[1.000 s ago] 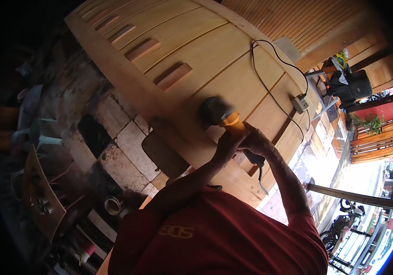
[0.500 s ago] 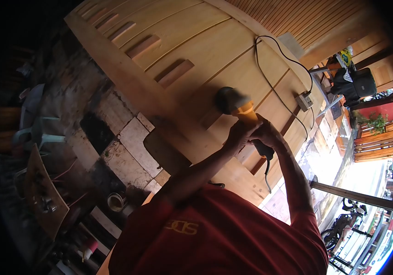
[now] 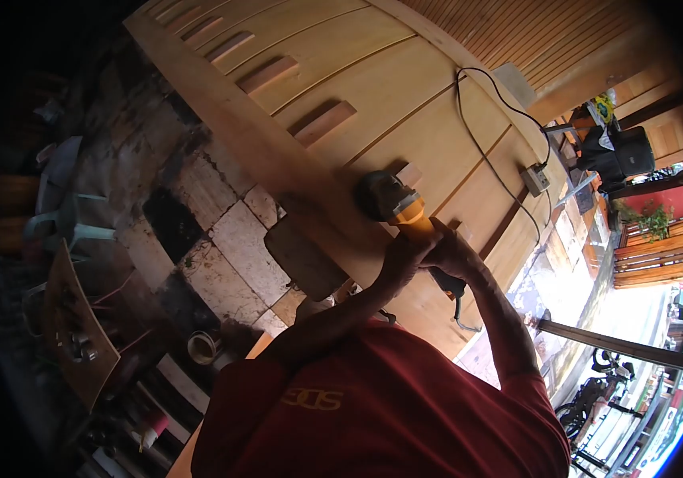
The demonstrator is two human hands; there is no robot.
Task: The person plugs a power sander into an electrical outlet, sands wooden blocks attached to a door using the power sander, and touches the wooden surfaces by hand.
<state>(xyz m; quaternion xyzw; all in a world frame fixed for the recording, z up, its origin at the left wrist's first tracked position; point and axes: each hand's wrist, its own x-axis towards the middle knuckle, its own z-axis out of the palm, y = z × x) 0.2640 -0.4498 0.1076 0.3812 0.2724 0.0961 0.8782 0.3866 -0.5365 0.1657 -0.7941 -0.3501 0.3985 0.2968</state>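
A yellow angle grinder [image 3: 408, 215] with a dark round disc [image 3: 372, 195] at its head is held in both hands over a large wooden panel [image 3: 405, 95]. My left hand [image 3: 407, 253] is closed around the grinder's body, just behind its metal head. Close beside it, my right hand [image 3: 450, 253] wraps the rear part, where a black cord [image 3: 459, 312] comes out. The disc is at the panel's near-side frame board [image 3: 238, 119]; whether it touches the wood I cannot tell. Short wooden blocks [image 3: 325, 123] lie in a row along the panel.
A black cable with a socket box [image 3: 534, 180] lies across the panel's right side. On the left are a pale green plastic chair [image 3: 86, 231], a thin board [image 3: 78, 334] and a roll of tape [image 3: 203, 348]. A black bag [image 3: 620, 151] sits at the right.
The grinder and both hands have moved slightly down and left, toward the panel's near-side frame board. A small block beside the disc now shows. The whole view has shifted a little.
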